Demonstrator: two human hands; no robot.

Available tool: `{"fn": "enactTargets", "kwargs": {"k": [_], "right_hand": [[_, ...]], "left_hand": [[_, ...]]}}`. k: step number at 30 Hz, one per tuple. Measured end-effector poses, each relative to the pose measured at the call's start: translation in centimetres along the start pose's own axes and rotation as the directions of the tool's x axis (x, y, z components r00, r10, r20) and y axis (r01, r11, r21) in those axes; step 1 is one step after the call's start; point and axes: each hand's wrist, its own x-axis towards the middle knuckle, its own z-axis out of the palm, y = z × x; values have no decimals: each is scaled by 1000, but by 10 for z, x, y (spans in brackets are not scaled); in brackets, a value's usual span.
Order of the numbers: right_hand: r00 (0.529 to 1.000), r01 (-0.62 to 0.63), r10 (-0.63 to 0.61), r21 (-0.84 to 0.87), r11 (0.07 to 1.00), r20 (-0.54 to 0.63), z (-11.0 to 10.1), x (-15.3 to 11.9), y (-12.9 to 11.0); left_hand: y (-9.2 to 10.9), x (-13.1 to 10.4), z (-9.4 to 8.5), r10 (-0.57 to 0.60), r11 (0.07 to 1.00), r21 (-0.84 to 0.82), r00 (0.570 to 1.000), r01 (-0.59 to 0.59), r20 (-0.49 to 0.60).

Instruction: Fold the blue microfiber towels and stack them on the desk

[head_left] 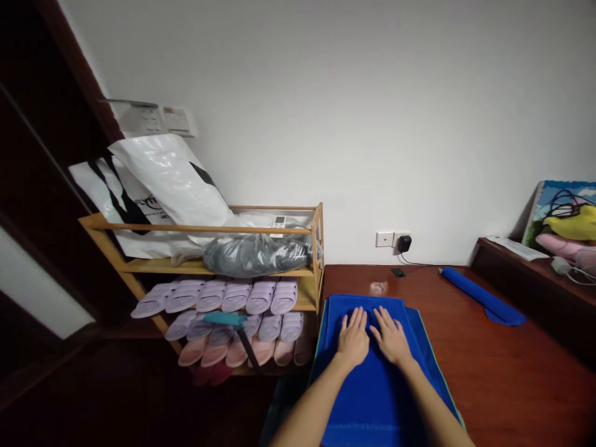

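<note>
Both hands lie flat and open, holding nothing. The left hand (pixel 352 338) and the right hand (pixel 390 338) press palm down, side by side, on a blue cloth (pixel 372 397). The fingers point away from the person, toward the wall. The thumbs almost touch in the middle.

The blue cloth is right under the hands. It lies on a dark red table (pixel 488 372), by the table's left edge. Its long way runs from the person out toward the wall, the same way the fingers point. The hands rest near the far end of it, and most of the cloth lies back toward the person, under the arms. Both hands are on it, so neither one is nearer.

Another blue cloth, rolled long and thin (pixel 482 301), lies well apart on the right. The right hand is the nearer one to it. A black plug (pixel 403 243) sits in the wall.

To the left stands a wooden rack (pixel 316 261) with rows of purple slippers (pixel 233 297) and pink ones below. A white bag (pixel 162 177) and a grey bundle (pixel 256 253) rest on top.
</note>
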Motion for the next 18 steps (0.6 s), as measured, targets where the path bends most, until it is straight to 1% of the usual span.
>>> {"fn": "enactTargets", "kwargs": {"k": [2,3,5,8,10,12,14,18], "right_hand": [[998,32,-33,24,999,46,7,4,-6],[998,18,-19,18,1000,54,11,3,-4],[998,-48,49,-17,999,31,17,-3,7],[986,-169,168,-76,983,-13,21,-16,27],[971,-239,238,-102,966,-27,21,-23,34],[957,-292,289,-122,949,-42,22,-28,35],[951,-310,306,-140,940,-48,23,-33,33],[954,-298,296,-154,942,-40,21,-45,30]], "left_hand": [[4,3,6,16,1000,-25,999,-15,37],[2,2,8,15,999,-29,999,-13,51],[-7,-4,11,-3,1000,-28,999,4,48],[-20,-16,12,-60,998,-16,998,60,10],[-24,-23,12,-97,995,-3,995,97,-6],[-23,-30,12,-119,993,7,993,119,-12],[-22,-38,11,-123,992,12,992,123,-12],[-18,-56,6,-100,995,10,995,100,-12]]}}
